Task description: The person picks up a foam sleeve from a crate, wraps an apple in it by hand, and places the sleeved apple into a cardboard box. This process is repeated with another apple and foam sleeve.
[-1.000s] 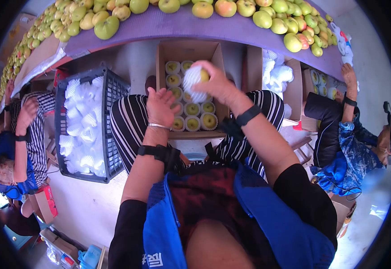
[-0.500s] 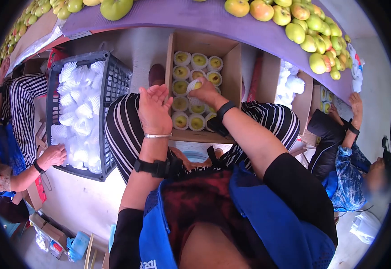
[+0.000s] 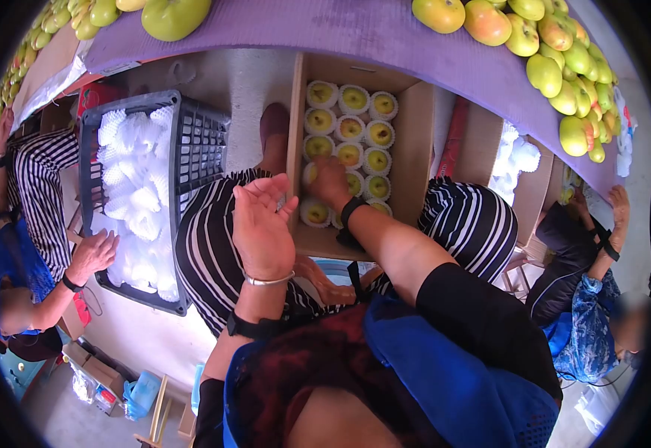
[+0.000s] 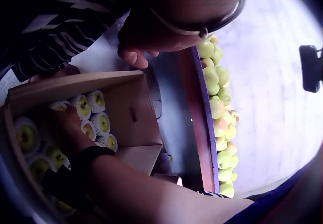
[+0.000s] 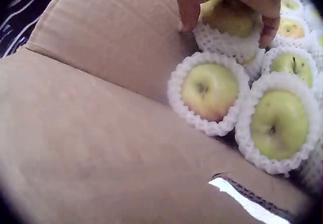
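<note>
Apples (image 3: 350,129) in white nets sit by a purple table (image 3: 303,30), in a brown box (image 3: 294,134). A black crate (image 3: 192,138) stands past a striped knee (image 3: 210,231). The left hand (image 3: 264,235) is open beside the box. The right hand (image 3: 329,183) grips one netted apple (image 5: 229,18), its bent fingers partly hiding it.

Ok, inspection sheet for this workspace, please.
Surface: purple tabletop, loose apples on it.
Job's things: cardboard box of foam-netted apples; black crate of foam nets.
Clutter: blue bag on the floor.
Grippers: right hand grips a netted apple in the box; left hand open, empty.
Cables: thin dark cord near the worker at left.
Surroundings: another worker at right.
</note>
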Demonstrator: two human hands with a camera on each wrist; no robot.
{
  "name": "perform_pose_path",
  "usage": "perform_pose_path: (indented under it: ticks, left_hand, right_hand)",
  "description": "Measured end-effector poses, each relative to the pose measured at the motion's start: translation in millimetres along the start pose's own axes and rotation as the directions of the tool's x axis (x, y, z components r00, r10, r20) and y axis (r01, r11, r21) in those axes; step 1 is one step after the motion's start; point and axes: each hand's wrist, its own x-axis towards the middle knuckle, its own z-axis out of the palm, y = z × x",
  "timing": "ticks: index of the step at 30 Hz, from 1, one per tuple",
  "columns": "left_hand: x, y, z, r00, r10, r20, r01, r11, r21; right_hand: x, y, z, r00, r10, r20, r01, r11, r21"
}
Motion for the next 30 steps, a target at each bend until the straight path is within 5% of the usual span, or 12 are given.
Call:
perform_pose_path:
  ticks: [4,6,10,13,15,25,27,30]
  left_hand:
    - [1.2,-0.9,-2.9,0.999,-0.006,0.034,0.008,0.999,-0.046]
    - [2.0,-1.6,-4.3,0.999,-0.012,0.039,0.014,0.998,-0.053]
    - [1.9,-0.9,-2.9,0.999,-0.028,0.044,0.031,0.998,-0.055]
    - [0.8,-0.2,-2.5,0.998,-0.041,0.057,0.043,0.998,-0.047]
    - [-0.3,-0.4,-2.1,0.997,-0.049,0.065,0.053,0.997,-0.061]
    - [-0.5,2.7,-0.5,0.996,-0.051,0.073,0.055,0.997,-0.052]
    - [-1.6,3.1,-2.1,0.996,-0.039,0.081,0.044,0.997,-0.057]
    - [-1.3,2.5,-2.5,0.996,-0.040,0.074,0.045,0.997,-0.062]
  right_hand:
    - [-2.1,4.2,8.9,0.999,-0.025,0.040,0.024,0.999,0.023]
    - [5.7,19.0,12.1,0.996,-0.053,0.072,0.021,0.921,0.389]
    - [9.5,26.3,12.1,0.989,0.056,0.138,-0.104,0.923,0.370]
    - [4.7,19.7,16.0,0.991,0.014,0.134,-0.053,0.954,0.294]
    - [1.2,15.0,34.1,0.998,-0.005,-0.065,0.014,0.991,0.130]
    - [0.8,13.6,27.2,0.997,0.022,-0.067,-0.015,0.994,0.112]
    - [-0.9,10.4,6.3,0.991,0.079,0.111,-0.113,0.928,0.356]
    - [2.0,15.9,4.8,0.987,0.122,0.107,-0.156,0.900,0.408]
